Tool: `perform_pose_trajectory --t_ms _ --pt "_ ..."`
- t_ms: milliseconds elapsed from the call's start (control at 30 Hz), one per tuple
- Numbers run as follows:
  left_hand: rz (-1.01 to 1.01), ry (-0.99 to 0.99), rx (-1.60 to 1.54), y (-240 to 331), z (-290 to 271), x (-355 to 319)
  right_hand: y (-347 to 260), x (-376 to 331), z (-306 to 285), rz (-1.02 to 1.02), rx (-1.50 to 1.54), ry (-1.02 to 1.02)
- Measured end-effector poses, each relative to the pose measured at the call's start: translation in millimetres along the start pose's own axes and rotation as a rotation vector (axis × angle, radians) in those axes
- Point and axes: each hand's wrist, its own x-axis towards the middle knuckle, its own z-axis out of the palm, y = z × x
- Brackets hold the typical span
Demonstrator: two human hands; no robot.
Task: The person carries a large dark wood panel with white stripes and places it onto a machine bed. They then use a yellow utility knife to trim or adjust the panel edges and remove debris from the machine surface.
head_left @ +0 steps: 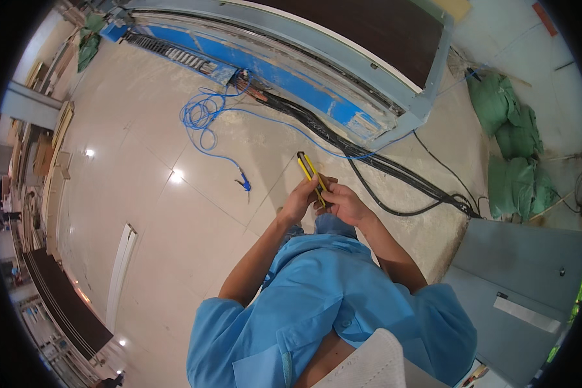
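Note:
In front of my waist, both hands meet on a yellow and black utility knife (308, 169). Its long body points up and slightly left, away from me, with the far end free of my fingers. My left hand (299, 201) is closed around its left side, lower down. From the right, my right hand (344, 204) grips the near part, thumb laid against it. My fingers cover much of the near half, and I cannot make out whether a blade is out.
A big machine with a blue base (278, 68) stands ahead. Black cables (375, 160) run along the floor beside it. A coiled blue air hose (204, 116) ends in a blue air gun (244, 183). Green sacks (512, 181) and a grey cabinet (517, 258) are at right. A white strip (121, 271) lies left.

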Motion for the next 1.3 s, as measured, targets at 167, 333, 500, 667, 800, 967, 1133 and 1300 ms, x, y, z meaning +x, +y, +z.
perform_pose_trajectory --t_ms 167,333,500,667,800,967,1133,1300 --pt "-0.105 0.057 0.167 24.0 3.7 71.2 -41.7 45.8 -25.0 -0.140 0.020 0.084" --pt "-0.090 0.108 0.376 43.6 13.1 151.4 -108.4 92.5 -64.5 0.114 0.047 0.320" --pt "0.233 0.338 0.270 45.2 25.7 228.9 -226.3 189.8 -145.5 0.035 -0.639 0.370" --pt "0.043 0.549 0.252 7.3 -11.8 217.3 -404.2 288.6 -203.8 -0.290 -2.039 0.345" --pt "-0.165 0.786 0.383 -57.4 -38.5 161.2 -479.9 314.7 -210.9 -0.128 -2.372 0.326" --pt "-0.339 1.000 0.147 -108.0 -43.5 107.4 -494.5 317.0 -217.3 -0.102 -2.447 0.250" --pt "-0.344 1.034 0.074 -115.3 -38.9 106.9 -496.7 307.5 -224.5 -0.002 -2.480 0.243" --pt "-0.274 0.966 0.124 -107.1 -46.5 120.3 -491.0 264.1 -240.2 0.068 -2.539 0.240"
